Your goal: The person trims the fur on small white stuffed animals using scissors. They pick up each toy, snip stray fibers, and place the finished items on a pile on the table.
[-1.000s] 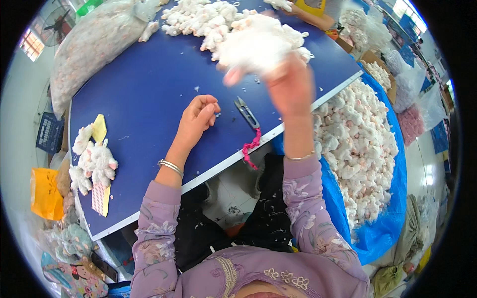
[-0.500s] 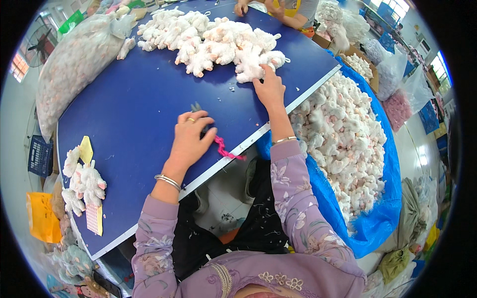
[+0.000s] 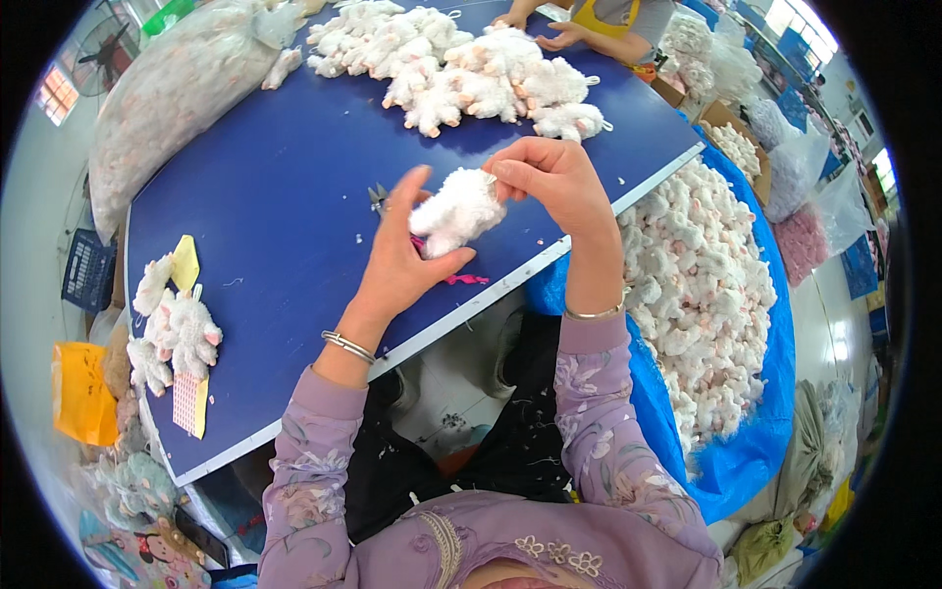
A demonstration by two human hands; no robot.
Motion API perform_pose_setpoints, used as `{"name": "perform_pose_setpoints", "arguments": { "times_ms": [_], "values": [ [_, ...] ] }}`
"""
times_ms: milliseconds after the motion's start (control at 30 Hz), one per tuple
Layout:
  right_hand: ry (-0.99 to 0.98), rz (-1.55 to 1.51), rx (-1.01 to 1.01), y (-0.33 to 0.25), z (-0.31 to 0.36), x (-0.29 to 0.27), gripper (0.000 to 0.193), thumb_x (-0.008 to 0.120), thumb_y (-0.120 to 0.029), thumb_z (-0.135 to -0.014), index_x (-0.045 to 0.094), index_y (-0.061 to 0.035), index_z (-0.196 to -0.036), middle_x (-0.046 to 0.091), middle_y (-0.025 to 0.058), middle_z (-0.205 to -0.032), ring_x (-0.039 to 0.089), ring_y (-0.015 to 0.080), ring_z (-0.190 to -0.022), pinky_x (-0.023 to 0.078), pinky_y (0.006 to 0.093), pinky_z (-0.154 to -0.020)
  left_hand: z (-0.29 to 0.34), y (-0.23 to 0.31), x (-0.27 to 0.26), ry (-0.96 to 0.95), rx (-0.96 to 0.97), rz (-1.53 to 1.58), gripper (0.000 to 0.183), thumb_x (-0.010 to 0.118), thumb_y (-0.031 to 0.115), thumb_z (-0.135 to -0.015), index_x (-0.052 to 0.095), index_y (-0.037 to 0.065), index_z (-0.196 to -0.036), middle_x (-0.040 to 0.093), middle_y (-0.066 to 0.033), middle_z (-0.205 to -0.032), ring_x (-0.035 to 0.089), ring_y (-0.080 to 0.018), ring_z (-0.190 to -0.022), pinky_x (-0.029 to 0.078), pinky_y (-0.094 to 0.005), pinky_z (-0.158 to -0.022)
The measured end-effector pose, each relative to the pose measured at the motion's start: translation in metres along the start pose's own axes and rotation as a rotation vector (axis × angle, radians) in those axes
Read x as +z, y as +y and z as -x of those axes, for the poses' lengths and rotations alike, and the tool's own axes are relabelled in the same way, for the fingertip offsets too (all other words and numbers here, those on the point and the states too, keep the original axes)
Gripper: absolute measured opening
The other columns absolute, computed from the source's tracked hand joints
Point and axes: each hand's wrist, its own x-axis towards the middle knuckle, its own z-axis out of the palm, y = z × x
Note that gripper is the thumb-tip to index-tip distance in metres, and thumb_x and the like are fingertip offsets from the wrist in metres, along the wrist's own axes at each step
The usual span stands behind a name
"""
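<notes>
A small fluffy white plush toy [image 3: 457,211] is up between my hands, over the near part of the blue table. My right hand [image 3: 564,187] pinches its upper right end between thumb and fingers. Around its left side curves my left hand [image 3: 397,257], thumb below and fingers above. Grey thread snips [image 3: 377,199] show beside my left fingers, partly hidden. A bright pink cord [image 3: 466,280] lies under my left thumb. Farther back, a pile of similar white plush toys [image 3: 481,74] spreads over the blue table [image 3: 285,255].
An open blue sack [image 3: 780,363] full of white plush pieces [image 3: 697,294] stands at my right. Several toys [image 3: 182,329] lie at the table's left, by yellow paper [image 3: 186,263]. A large filled clear bag [image 3: 177,108] sits far left. Across the table, a co-worker's hands [image 3: 559,37] show.
My right hand has brought one plush toy from the near edge of the pile toward me. My left hand has risen off the snips and opened around the toy. The view has shifted slightly.
</notes>
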Motion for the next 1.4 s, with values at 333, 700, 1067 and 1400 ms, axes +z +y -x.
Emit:
{"name": "perform_pose_setpoints", "arguments": {
  "times_ms": [333,700,1067,1400],
  "values": [
    [0.339,-0.248,0.073,0.027,-0.020,0.036,0.011,0.065,-0.010,-0.086,0.069,0.0006,-0.089,0.066,0.0035,-0.075,0.054,0.0055,-0.063,0.044,0.0190,-0.057,0.009,0.000,-0.003,-0.401,-0.468,0.635,0.024,0.060,0.015,-0.090,0.063,-0.001,-0.108,0.067,-0.0032,-0.092,0.062,-0.0081,-0.079,0.051,-0.0238,-0.069],
    [0.108,-0.143,0.081,0.042,-0.022,0.032,0.030,0.059,-0.025,-0.092,0.060,-0.0041,-0.113,0.063,0.0013,-0.084,0.057,0.0071,-0.073,0.045,0.0226,-0.064,-0.001,-0.008,-0.007,-0.084,-0.488,0.670,0.026,0.052,0.021,-0.093,0.061,-0.003,-0.097,0.067,-0.0117,-0.081,0.065,-0.0161,-0.063,0.050,-0.0247,-0.053],
    [0.223,-0.439,0.073,0.057,-0.023,0.023,0.019,0.060,-0.011,-0.090,0.064,0.0004,-0.105,0.063,0.0024,-0.088,0.059,0.0085,-0.078,0.048,0.0224,-0.068,-0.002,-0.005,-0.006,-0.353,-0.426,0.666,0.029,0.052,0.029,-0.096,0.064,0.003,-0.095,0.070,-0.0090,-0.077,0.065,-0.0142,-0.061,0.047,-0.0219,-0.054],
    [0.168,-0.346,0.172,0.054,-0.022,0.016,0.032,0.042,-0.029,-0.100,0.058,-0.0020,-0.094,0.058,0.0036,-0.068,0.055,0.0124,-0.062,0.043,0.0248,-0.059,-0.004,-0.010,-0.016,-0.167,-0.496,0.783,0.029,0.050,0.028,-0.095,0.059,0.000,-0.095,0.066,-0.0132,-0.069,0.062,-0.0168,-0.053,0.049,-0.0252,-0.050]
  ]
}}
